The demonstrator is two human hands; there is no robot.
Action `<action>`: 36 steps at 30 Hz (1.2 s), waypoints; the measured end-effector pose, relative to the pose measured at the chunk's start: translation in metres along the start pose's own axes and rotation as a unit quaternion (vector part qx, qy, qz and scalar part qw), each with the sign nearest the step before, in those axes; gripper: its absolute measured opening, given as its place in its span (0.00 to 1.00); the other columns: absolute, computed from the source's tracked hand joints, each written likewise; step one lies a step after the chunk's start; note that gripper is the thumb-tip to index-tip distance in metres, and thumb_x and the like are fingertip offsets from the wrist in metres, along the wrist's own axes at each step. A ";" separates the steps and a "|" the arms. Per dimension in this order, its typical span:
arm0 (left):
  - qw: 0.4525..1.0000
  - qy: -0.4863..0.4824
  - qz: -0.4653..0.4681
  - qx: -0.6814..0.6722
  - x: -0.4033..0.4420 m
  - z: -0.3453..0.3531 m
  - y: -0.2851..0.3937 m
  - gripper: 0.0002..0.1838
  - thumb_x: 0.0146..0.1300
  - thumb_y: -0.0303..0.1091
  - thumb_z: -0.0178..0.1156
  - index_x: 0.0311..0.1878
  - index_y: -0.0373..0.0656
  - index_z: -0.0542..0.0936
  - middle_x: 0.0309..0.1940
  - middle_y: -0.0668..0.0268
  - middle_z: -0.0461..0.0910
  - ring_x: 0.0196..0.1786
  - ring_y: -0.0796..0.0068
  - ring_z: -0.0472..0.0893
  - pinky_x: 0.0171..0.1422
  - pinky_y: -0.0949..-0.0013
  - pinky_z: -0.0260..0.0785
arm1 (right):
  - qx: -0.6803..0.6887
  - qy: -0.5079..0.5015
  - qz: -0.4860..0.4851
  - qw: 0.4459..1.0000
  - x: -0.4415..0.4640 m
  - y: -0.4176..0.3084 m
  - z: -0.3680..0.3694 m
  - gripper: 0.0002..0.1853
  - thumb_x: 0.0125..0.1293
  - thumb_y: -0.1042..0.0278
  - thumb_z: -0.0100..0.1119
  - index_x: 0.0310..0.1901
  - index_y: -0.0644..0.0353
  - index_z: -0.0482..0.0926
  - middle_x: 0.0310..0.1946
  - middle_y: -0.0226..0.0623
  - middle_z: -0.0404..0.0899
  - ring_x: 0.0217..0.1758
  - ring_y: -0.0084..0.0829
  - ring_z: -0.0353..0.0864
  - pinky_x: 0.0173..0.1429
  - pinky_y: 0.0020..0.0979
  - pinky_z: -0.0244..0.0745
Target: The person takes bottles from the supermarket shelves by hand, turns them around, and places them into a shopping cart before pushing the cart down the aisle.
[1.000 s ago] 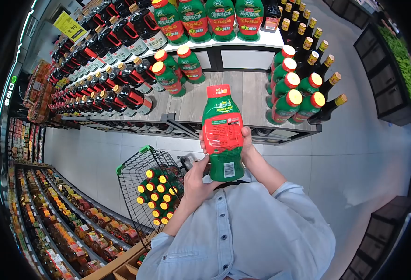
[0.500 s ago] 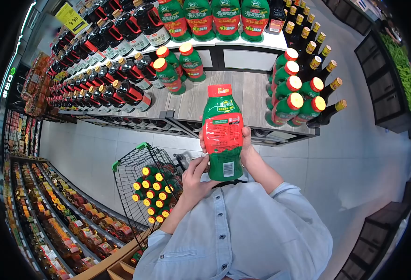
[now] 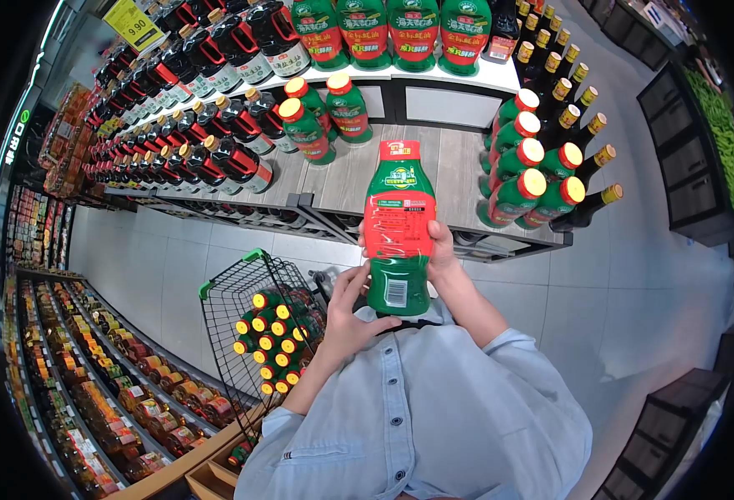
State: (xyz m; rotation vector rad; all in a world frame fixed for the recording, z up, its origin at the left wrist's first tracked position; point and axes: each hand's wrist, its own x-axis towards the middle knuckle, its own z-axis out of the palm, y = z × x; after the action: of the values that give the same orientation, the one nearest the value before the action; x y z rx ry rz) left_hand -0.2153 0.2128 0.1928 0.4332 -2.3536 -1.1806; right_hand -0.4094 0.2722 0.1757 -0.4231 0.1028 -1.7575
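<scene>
An oyster sauce bottle [image 3: 399, 225], green with a red label and red cap, stands nearly upright in front of my chest with its printed back and barcode towards me. My right hand [image 3: 442, 254] is wrapped around it from the right, thumb on the edge and fingertips showing at the far left side. Low on the left, my left hand [image 3: 352, 312] holds the bottle near its base, the thumb along the bottom; some of its fingers are hidden. Just beyond, matching bottles [image 3: 309, 132] with yellow-topped caps stand on the wooden shelf [image 3: 325, 185].
To my left is a wire shopping cart [image 3: 217, 329] holding several green bottles [image 3: 271, 342]. More green bottles [image 3: 517, 196] and dark bottles [image 3: 588, 208] line the display's right end. Large soy sauce bottles [image 3: 238, 167] fill its left. An oil bottle rack [image 3: 125, 392] runs along the lower left.
The bottle has risen slightly. My left thumb has shifted right along its base, and both hands keep their hold. The view has moved a little.
</scene>
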 end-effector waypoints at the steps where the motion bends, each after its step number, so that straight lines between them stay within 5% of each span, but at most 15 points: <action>1: 0.999 -0.013 -0.014 -0.034 0.004 -0.001 0.002 0.52 0.39 0.31 0.81 0.69 0.33 0.66 0.57 0.54 0.70 0.55 0.62 0.77 0.59 0.64 0.72 | -0.068 0.066 -0.008 0.995 -0.001 0.000 0.010 0.50 0.51 0.39 0.69 0.67 0.68 0.63 0.57 0.54 0.74 0.58 0.46 0.79 0.62 0.45 0.77; 3: 0.996 -0.059 -0.057 -0.027 0.014 -0.003 0.008 0.58 0.43 0.33 0.79 0.74 0.32 0.53 0.63 0.51 0.68 0.68 0.56 0.69 0.71 0.59 0.63 | -0.171 0.127 -0.015 0.977 -0.002 0.003 0.009 0.41 0.64 0.41 0.59 0.68 0.66 0.62 0.56 0.49 0.76 0.59 0.38 0.79 0.63 0.42 0.76; 7: 0.962 -0.005 -0.180 -0.203 0.027 0.014 0.010 0.49 0.52 0.31 0.72 0.74 0.33 0.55 0.66 0.55 0.67 0.68 0.66 0.69 0.71 0.64 0.61 | -0.338 0.194 -0.064 0.919 -0.003 0.023 0.008 0.38 0.73 0.39 0.47 0.72 0.60 0.56 0.61 0.44 0.72 0.63 0.34 0.74 0.66 0.40 0.71; 10: 0.913 -0.056 -0.205 -0.349 0.024 0.007 -0.016 0.48 0.53 0.28 0.72 0.74 0.32 0.56 0.64 0.55 0.71 0.66 0.69 0.71 0.71 0.66 0.62 | -0.243 0.206 -0.092 0.944 -0.005 0.020 0.019 0.32 0.76 0.49 0.47 0.74 0.54 0.54 0.65 0.35 0.68 0.67 0.27 0.67 0.71 0.35 0.62; 12: 0.882 -0.094 -0.207 -0.413 0.025 -0.003 -0.027 0.48 0.51 0.35 0.74 0.73 0.33 0.59 0.62 0.54 0.73 0.63 0.66 0.75 0.69 0.62 0.66 | -0.252 0.205 -0.089 0.942 -0.006 0.008 0.030 0.33 0.77 0.50 0.45 0.76 0.56 0.51 0.65 0.33 0.68 0.69 0.28 0.65 0.74 0.35 0.56; 14: 0.728 -0.186 -0.208 -0.626 0.023 -0.003 -0.042 0.52 0.48 0.46 0.76 0.72 0.34 0.60 0.59 0.51 0.75 0.61 0.61 0.77 0.67 0.57 0.70 | -0.290 0.148 -0.054 0.944 -0.006 -0.005 0.032 0.33 0.76 0.53 0.47 0.75 0.58 0.51 0.66 0.35 0.68 0.70 0.28 0.65 0.75 0.34 0.54; 15: 0.716 -0.198 -0.205 -0.637 0.022 0.000 -0.040 0.56 0.44 0.57 0.75 0.70 0.34 0.62 0.59 0.49 0.74 0.60 0.56 0.77 0.64 0.53 0.72 | -0.303 0.115 -0.053 0.944 -0.005 -0.010 0.032 0.34 0.73 0.60 0.54 0.75 0.62 0.51 0.66 0.38 0.69 0.69 0.28 0.66 0.74 0.34 0.57; 16: 0.718 -0.199 -0.203 -0.635 0.022 0.004 -0.042 0.56 0.44 0.57 0.75 0.70 0.34 0.62 0.59 0.49 0.74 0.60 0.56 0.77 0.64 0.53 0.72 | -0.303 0.113 -0.055 0.945 -0.004 -0.012 0.034 0.34 0.73 0.60 0.54 0.75 0.62 0.51 0.66 0.38 0.69 0.69 0.28 0.66 0.74 0.34 0.57; 18: 0.591 -0.239 -0.178 -0.750 0.017 0.015 -0.055 0.56 0.42 0.59 0.76 0.69 0.34 0.62 0.57 0.50 0.73 0.60 0.56 0.76 0.62 0.50 0.73 | -0.381 0.108 -0.055 0.916 -0.002 -0.015 0.041 0.37 0.69 0.68 0.61 0.74 0.64 0.52 0.65 0.40 0.69 0.67 0.28 0.69 0.72 0.33 0.62; 22: 0.523 -0.262 -0.131 -0.801 0.012 0.036 -0.082 0.58 0.41 0.64 0.76 0.71 0.39 0.61 0.58 0.50 0.72 0.61 0.54 0.74 0.62 0.45 0.71 | -0.358 0.120 -0.063 0.924 -0.002 -0.008 0.039 0.41 0.62 0.72 0.68 0.73 0.67 0.54 0.64 0.40 0.69 0.67 0.29 0.69 0.71 0.34 0.64; 26: 0.589 -0.199 -0.162 -0.766 0.006 0.036 -0.099 0.58 0.46 0.70 0.69 0.73 0.43 0.59 0.66 0.52 0.67 0.66 0.53 0.71 0.65 0.44 0.67 | -0.402 0.140 -0.066 0.903 -0.009 0.000 0.036 0.42 0.58 0.75 0.71 0.72 0.67 0.57 0.64 0.39 0.68 0.66 0.30 0.70 0.71 0.35 0.65; 28: 0.622 -0.106 -0.206 -0.748 0.004 0.044 -0.111 0.52 0.54 0.65 0.65 0.74 0.43 0.58 0.70 0.51 0.64 0.70 0.50 0.68 0.70 0.42 0.63 | -0.549 0.114 -0.052 0.827 -0.015 -0.003 0.032 0.43 0.55 0.77 0.73 0.71 0.66 0.60 0.61 0.37 0.69 0.66 0.30 0.70 0.71 0.34 0.65; 29: 0.584 -0.086 -0.207 -0.780 0.000 0.055 -0.133 0.46 0.60 0.60 0.62 0.74 0.43 0.59 0.71 0.51 0.63 0.70 0.50 0.67 0.72 0.40 0.60 | -0.581 0.111 -0.055 0.804 -0.017 -0.003 0.034 0.41 0.52 0.78 0.74 0.68 0.66 0.65 0.58 0.37 0.69 0.65 0.31 0.71 0.71 0.34 0.65; 32: 0.586 -0.062 -0.242 -0.771 0.016 0.053 -0.133 0.44 0.61 0.59 0.60 0.73 0.43 0.60 0.70 0.51 0.63 0.70 0.51 0.68 0.73 0.40 0.59 | -0.643 0.095 -0.093 0.754 -0.022 0.000 0.024 0.40 0.49 0.80 0.75 0.65 0.66 0.66 0.56 0.38 0.70 0.64 0.32 0.72 0.69 0.34 0.67; 36: 0.582 -0.083 -0.218 -0.779 0.027 0.053 -0.134 0.40 0.64 0.60 0.56 0.72 0.43 0.63 0.68 0.51 0.67 0.69 0.50 0.69 0.70 0.40 0.63 | -0.634 0.076 -0.111 0.762 -0.022 -0.002 0.029 0.39 0.48 0.82 0.76 0.63 0.64 0.68 0.55 0.38 0.70 0.63 0.33 0.73 0.68 0.34 0.68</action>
State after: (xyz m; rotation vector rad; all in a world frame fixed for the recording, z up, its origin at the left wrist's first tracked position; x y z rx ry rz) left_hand -0.2569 0.1573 0.0634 0.1779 -0.4418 -2.9137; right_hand -0.3978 0.2984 0.1984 -1.2927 1.4707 -1.7158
